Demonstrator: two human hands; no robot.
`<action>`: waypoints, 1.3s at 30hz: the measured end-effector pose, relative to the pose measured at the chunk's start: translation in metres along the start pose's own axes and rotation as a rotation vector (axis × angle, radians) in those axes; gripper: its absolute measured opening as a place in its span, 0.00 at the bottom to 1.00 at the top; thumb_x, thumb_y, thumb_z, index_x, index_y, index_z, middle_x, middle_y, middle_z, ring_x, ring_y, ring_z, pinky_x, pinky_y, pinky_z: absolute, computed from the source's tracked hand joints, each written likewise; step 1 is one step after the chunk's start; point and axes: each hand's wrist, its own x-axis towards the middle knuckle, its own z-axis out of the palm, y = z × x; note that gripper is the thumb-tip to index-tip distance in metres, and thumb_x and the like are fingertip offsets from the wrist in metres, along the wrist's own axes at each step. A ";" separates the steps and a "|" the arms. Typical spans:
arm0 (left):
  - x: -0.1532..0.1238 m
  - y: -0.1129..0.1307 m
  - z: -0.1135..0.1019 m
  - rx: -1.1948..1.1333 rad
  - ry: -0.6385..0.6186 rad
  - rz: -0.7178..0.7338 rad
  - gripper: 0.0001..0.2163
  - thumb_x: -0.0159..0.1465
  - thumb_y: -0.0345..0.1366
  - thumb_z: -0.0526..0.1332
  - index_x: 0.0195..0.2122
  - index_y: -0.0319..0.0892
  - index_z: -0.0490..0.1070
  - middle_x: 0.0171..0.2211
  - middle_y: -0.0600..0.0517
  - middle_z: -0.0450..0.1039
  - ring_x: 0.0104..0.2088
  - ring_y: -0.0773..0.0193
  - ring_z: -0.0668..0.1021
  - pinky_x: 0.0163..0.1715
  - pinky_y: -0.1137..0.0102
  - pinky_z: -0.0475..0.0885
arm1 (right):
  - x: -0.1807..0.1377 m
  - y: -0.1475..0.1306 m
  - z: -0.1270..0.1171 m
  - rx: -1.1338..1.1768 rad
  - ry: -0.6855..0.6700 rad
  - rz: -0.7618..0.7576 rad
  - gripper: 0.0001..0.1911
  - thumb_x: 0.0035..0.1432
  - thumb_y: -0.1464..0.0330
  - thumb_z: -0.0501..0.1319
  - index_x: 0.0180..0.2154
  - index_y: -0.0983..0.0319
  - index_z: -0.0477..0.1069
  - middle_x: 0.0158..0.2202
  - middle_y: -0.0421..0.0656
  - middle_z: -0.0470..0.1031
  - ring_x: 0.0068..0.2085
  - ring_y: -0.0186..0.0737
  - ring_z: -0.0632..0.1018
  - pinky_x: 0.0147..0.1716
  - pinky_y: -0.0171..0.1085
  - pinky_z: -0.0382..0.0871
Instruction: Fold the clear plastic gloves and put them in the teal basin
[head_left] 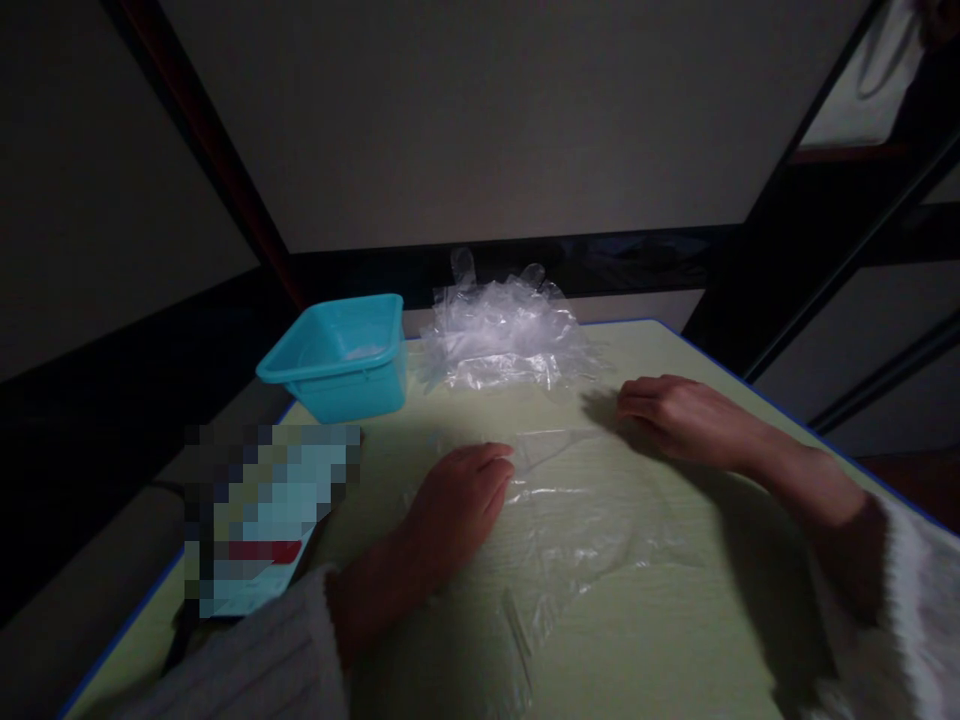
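A clear plastic bag (592, 520) lies flat on the pale green table (675, 640). My left hand (457, 505) rests on the bag's left edge, fingers together and curled down onto the film. My right hand (679, 415) lies at the bag's far right corner, fingers bent and pressed close, touching the plastic. Whether either hand pinches the film is hard to tell in the dim light.
A heap of clear plastic gloves (506, 335) sits at the table's far edge. A turquoise tub (341, 360) stands at the far left. A blurred-out flat item (262, 515) lies at the left edge. Dark bed-frame bars rise behind the table.
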 end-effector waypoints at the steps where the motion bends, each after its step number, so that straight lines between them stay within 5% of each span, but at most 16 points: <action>1: 0.000 0.000 0.000 0.001 -0.001 0.004 0.08 0.58 0.23 0.53 0.29 0.40 0.70 0.40 0.48 0.76 0.39 0.61 0.77 0.42 0.66 0.73 | 0.000 -0.003 -0.001 0.022 0.024 0.007 0.15 0.55 0.75 0.46 0.32 0.63 0.71 0.32 0.50 0.73 0.32 0.44 0.75 0.32 0.45 0.70; 4: -0.002 0.002 0.000 -0.021 0.013 0.006 0.09 0.56 0.23 0.53 0.32 0.39 0.71 0.40 0.47 0.75 0.40 0.60 0.76 0.43 0.65 0.72 | 0.005 -0.021 -0.003 0.207 0.075 -0.008 0.17 0.61 0.71 0.45 0.45 0.66 0.69 0.44 0.52 0.73 0.43 0.46 0.75 0.40 0.45 0.71; 8: -0.003 0.005 0.000 -0.049 0.006 0.016 0.13 0.56 0.29 0.55 0.42 0.37 0.69 0.47 0.43 0.72 0.47 0.57 0.74 0.48 0.62 0.70 | 0.017 -0.053 0.003 0.381 -0.022 -0.146 0.29 0.63 0.58 0.48 0.59 0.71 0.54 0.60 0.56 0.58 0.60 0.46 0.60 0.57 0.48 0.57; 14: -0.002 0.005 -0.001 0.006 -0.232 -0.030 0.27 0.60 0.39 0.55 0.56 0.27 0.57 0.59 0.33 0.57 0.59 0.49 0.61 0.57 0.53 0.58 | 0.021 -0.066 0.016 0.436 -0.132 -0.172 0.38 0.62 0.52 0.46 0.62 0.73 0.43 0.63 0.58 0.46 0.64 0.47 0.49 0.61 0.50 0.45; 20: -0.002 0.006 -0.003 0.025 -0.385 -0.084 0.28 0.62 0.42 0.53 0.59 0.29 0.54 0.62 0.35 0.50 0.62 0.51 0.54 0.59 0.54 0.53 | 0.013 -0.057 0.017 0.492 -0.223 -0.156 0.39 0.62 0.52 0.46 0.63 0.71 0.38 0.64 0.57 0.40 0.64 0.47 0.45 0.61 0.52 0.41; 30: 0.001 0.006 -0.005 0.021 -0.423 -0.107 0.27 0.63 0.43 0.52 0.60 0.32 0.53 0.63 0.38 0.48 0.63 0.52 0.52 0.59 0.53 0.52 | -0.010 -0.024 -0.001 0.544 -0.455 0.033 0.38 0.59 0.52 0.50 0.63 0.60 0.38 0.64 0.48 0.42 0.63 0.53 0.46 0.57 0.62 0.39; 39: -0.001 0.007 -0.006 0.015 -0.405 -0.099 0.27 0.63 0.43 0.53 0.59 0.32 0.54 0.62 0.38 0.49 0.62 0.52 0.53 0.58 0.52 0.53 | -0.029 0.000 -0.011 0.541 -0.428 0.199 0.32 0.57 0.53 0.54 0.61 0.53 0.51 0.61 0.47 0.55 0.60 0.57 0.55 0.54 0.61 0.52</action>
